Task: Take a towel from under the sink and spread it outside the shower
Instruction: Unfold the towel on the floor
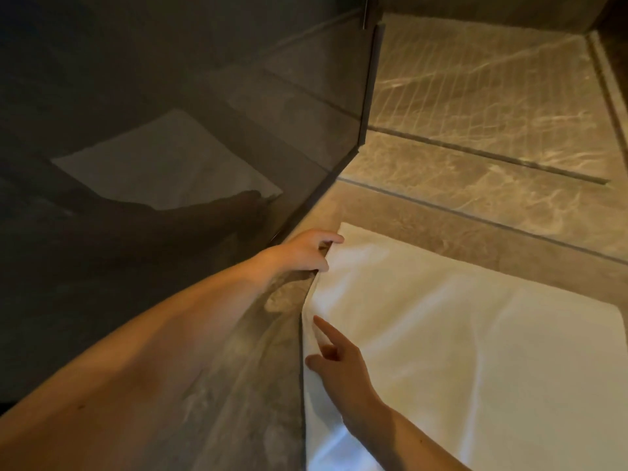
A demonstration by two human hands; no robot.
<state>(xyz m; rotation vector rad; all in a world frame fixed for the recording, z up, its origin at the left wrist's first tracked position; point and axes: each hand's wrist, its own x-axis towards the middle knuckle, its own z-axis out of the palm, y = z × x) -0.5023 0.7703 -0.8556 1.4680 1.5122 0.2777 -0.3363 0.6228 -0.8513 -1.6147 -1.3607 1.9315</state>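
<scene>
A white towel (458, 334) lies spread flat on the brown marble floor in front of the shower threshold. My left hand (306, 253) grips the towel's far left corner, fingers curled round its edge, which is lifted slightly off the floor. My right hand (339, 365) rests on the towel's left edge nearer to me, with the index finger stretched out and pressing the cloth. The towel's near end runs out of view at the bottom.
A dark glass shower panel (170, 130) stands at the left and reflects the towel and my arm. Behind the towel a step and a long drain slot (492, 158) lead into the ribbed shower floor (475, 79). Marble floor (238, 385) lies at my left.
</scene>
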